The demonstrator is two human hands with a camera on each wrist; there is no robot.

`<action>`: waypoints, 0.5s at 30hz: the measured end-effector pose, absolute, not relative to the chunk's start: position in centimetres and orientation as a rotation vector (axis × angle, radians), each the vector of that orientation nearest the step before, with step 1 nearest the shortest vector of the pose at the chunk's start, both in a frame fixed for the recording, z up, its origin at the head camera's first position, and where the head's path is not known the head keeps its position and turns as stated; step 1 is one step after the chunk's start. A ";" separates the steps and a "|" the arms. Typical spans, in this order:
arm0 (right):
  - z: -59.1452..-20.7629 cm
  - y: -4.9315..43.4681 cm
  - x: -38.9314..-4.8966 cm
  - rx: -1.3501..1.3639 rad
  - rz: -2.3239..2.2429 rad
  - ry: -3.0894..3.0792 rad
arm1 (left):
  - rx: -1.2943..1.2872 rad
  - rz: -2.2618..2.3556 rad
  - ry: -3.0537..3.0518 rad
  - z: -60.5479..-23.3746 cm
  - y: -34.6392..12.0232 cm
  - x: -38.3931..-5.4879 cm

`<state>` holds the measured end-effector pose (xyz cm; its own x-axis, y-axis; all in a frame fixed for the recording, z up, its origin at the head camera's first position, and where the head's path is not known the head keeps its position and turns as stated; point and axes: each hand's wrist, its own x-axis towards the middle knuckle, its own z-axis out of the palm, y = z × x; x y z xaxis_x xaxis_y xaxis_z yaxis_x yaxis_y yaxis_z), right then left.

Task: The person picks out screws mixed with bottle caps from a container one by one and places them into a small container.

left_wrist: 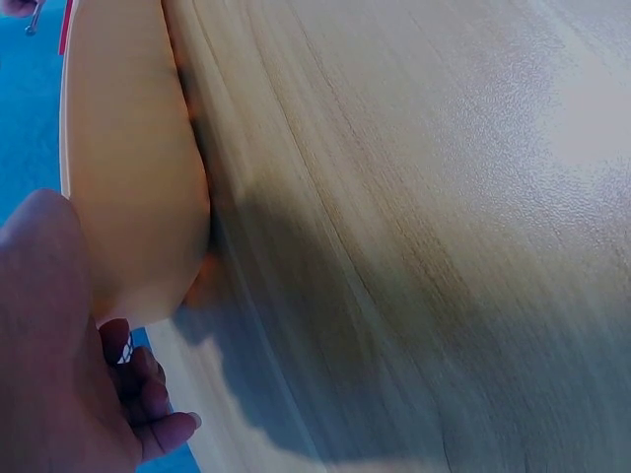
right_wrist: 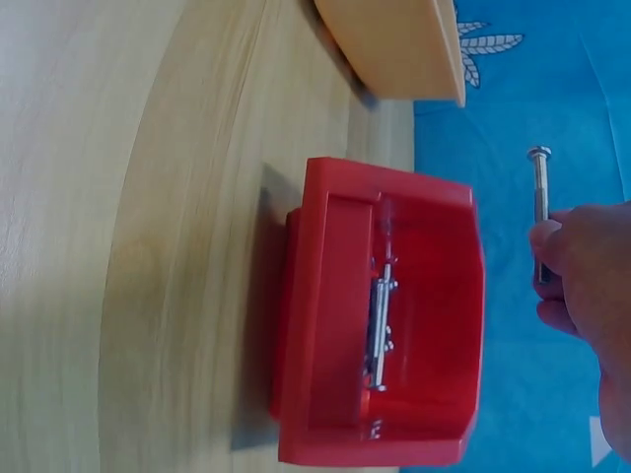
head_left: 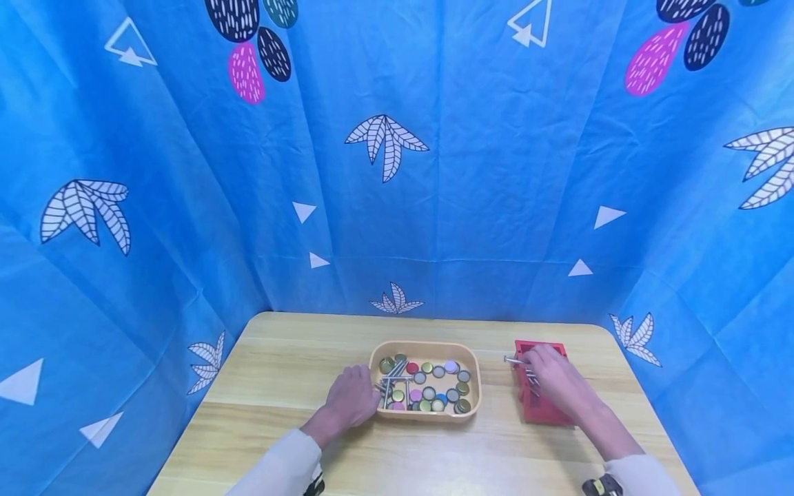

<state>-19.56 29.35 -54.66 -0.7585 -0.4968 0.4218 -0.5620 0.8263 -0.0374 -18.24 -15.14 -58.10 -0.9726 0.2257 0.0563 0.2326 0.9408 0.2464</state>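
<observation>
My left hand (head_left: pixel 352 396) grips the left end of a tan plastic tray (head_left: pixel 428 416). In the left wrist view its thumb lies at the tray's rim, with the other fingers curled beside the end wall. Bottle caps (head_left: pixel 429 393) in several colours lie in the tray, and metal screws (head_left: pixel 397 372) are heaped at its left side. Over a red bin (head_left: pixel 548 416), my right hand (head_left: pixel 558 379) pinches a silver screw (right_wrist: pixel 541 192) between thumb and fingers, its flat head sticking out. Several screws (right_wrist: pixel 378 325) lie inside the red bin.
The wooden table (head_left: pixel 279 372) carries the tray near the middle and the red bin to its right. A blue patterned cloth (head_left: pixel 434 207) hangs behind the table and along both sides.
</observation>
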 end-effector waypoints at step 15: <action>-56.5 31.1 -19.4 0.792 0.129 -2.510 | -0.331 -0.427 -3.086 -58.3 -15.2 -18.4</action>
<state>-19.40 31.14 -56.46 -0.7054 -0.5126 0.4895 -0.5601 0.8264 0.0583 -18.36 -15.19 -58.32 -0.9777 0.2068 0.0376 0.2092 0.9405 0.2678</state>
